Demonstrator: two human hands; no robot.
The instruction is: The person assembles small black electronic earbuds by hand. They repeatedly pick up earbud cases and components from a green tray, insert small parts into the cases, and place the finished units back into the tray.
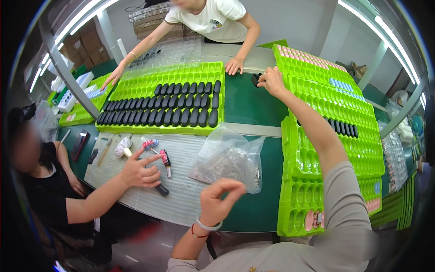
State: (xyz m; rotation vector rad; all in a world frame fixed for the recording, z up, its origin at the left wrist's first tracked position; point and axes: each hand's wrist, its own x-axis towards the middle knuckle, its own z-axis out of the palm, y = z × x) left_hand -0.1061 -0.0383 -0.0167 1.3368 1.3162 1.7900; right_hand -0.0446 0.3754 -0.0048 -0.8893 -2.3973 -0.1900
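Note:
My right hand (272, 81) reaches far across the green table, its fingers closed on black plastic pieces (256, 80) at the edge of a lime-green tray stack. My left hand (220, 201), with a bangle at the wrist, is raised near the table's front edge. Its thumb and fingers curl together, and whatever they may hold is too small to make out. Just beyond it lies a clear plastic bag (226, 163) of small metal parts. A large lime-green tray (149, 77), at the far left, holds rows of black rounded pieces (181, 103).
The lime-green tray stack (337, 156) at right carries pink, blue and black pieces. A co-worker's hand (141, 173) hovers over a grey mat (136, 192) with several small tools. Across the table, another person's hand (234, 66) rests beside the black-piece tray.

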